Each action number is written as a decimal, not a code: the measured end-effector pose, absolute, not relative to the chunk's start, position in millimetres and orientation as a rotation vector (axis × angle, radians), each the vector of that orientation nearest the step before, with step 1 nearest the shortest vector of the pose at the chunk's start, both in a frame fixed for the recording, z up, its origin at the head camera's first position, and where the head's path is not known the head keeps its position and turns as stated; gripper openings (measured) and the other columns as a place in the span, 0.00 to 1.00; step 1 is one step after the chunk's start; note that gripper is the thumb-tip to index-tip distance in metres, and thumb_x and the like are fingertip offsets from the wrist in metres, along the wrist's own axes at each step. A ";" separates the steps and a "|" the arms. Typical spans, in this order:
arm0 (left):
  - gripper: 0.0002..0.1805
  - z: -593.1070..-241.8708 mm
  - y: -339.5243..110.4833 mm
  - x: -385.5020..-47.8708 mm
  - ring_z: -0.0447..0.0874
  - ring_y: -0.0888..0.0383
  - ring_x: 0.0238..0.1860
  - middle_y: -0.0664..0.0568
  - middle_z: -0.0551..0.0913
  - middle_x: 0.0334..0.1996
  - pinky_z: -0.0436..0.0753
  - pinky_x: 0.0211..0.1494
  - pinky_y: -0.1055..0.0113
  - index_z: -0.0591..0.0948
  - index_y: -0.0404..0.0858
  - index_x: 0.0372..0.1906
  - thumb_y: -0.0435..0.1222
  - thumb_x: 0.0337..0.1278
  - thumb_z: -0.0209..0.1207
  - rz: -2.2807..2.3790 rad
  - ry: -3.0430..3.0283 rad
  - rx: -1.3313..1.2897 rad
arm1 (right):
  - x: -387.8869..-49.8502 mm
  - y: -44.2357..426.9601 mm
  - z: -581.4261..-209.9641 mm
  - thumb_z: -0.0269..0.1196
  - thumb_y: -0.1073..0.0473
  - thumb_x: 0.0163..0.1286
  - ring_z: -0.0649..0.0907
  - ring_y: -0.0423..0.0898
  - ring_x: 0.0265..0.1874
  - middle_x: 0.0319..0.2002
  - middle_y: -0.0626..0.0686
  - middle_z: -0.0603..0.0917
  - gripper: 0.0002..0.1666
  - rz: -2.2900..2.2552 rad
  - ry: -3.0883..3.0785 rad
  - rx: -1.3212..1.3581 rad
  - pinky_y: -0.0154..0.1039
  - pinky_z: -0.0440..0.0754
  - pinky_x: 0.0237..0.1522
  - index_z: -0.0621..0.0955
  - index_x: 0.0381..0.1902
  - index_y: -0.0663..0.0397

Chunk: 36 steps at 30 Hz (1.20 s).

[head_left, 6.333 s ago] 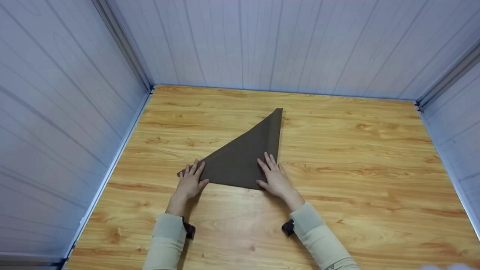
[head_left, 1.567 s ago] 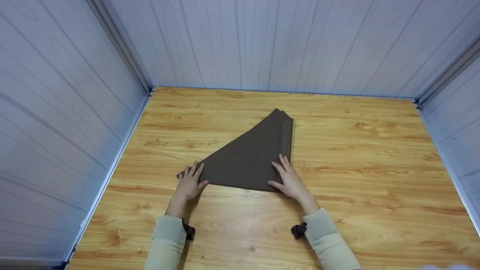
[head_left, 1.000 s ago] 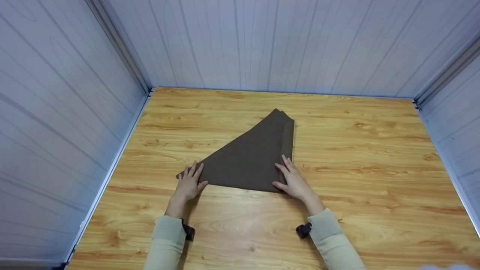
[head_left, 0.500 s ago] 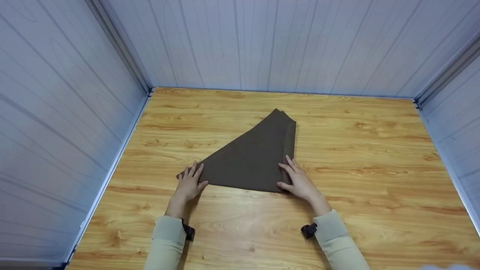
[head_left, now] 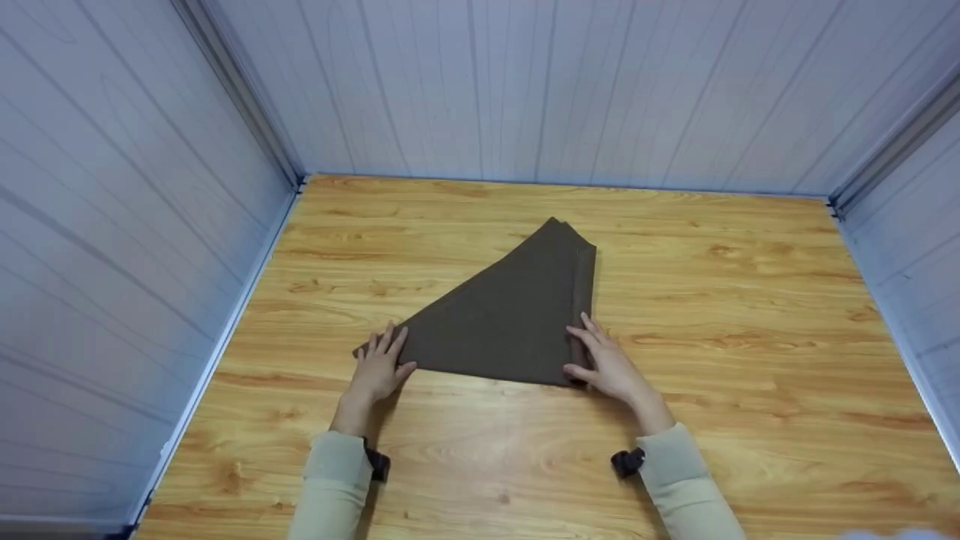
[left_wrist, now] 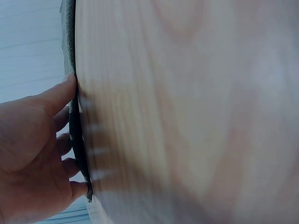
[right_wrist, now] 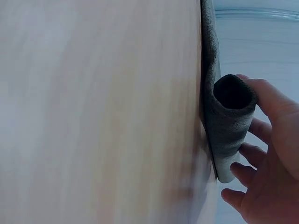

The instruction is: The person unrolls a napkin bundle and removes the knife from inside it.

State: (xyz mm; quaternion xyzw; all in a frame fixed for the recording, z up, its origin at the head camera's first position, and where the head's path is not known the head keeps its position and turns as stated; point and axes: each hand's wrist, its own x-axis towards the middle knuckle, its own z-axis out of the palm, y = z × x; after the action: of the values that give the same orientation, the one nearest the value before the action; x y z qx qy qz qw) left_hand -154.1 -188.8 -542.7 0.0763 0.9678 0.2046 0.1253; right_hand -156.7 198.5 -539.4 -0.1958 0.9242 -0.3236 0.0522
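A dark brown cloth [head_left: 495, 322] lies folded on the wooden table in the head view, narrow at the left and taller toward the right. Along its right side runs a loose roll [head_left: 584, 277], whose hollow end [right_wrist: 232, 92] faces the right wrist camera. My left hand [head_left: 381, 367] rests on the cloth's left corner with fingers spread. In the left wrist view, its fingertips [left_wrist: 70, 84] press the thin edge down. My right hand [head_left: 611, 369] lies over the near end of the roll, thumb and fingers loosely touching it; the fingers stand apart in the right wrist view.
The wood-grain tabletop [head_left: 750, 337] extends around the cloth. Pale panels enclose it: a back wall [head_left: 510, 90], a left wall [head_left: 112, 225] and a right wall [head_left: 911, 247]. Black wrist cameras [head_left: 626, 463] sit at both cuffs.
My right hand has moved steadily rightward with the roll, and the flat part of the cloth has widened. The cloth's top right now shows a slanted edge. My left hand has stayed in place.
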 end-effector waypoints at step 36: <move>0.35 -543.6 -189.4 -154.1 0.38 0.34 0.64 0.37 0.44 0.67 0.45 0.59 0.37 0.53 0.37 0.68 0.45 0.60 0.50 0.599 2.829 0.260 | -148.3 233.1 -538.5 0.60 0.50 0.60 0.52 0.60 0.64 0.66 0.64 0.53 0.40 -1.040 2.724 -0.488 0.56 0.53 0.59 0.59 0.65 0.56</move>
State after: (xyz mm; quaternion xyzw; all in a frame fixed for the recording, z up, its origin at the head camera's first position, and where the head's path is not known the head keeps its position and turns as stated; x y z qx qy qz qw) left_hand -154.1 -189.4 -543.6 0.0888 0.9675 0.2048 0.1191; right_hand -148.3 233.1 -538.5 -0.1643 0.9175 -0.3502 0.0924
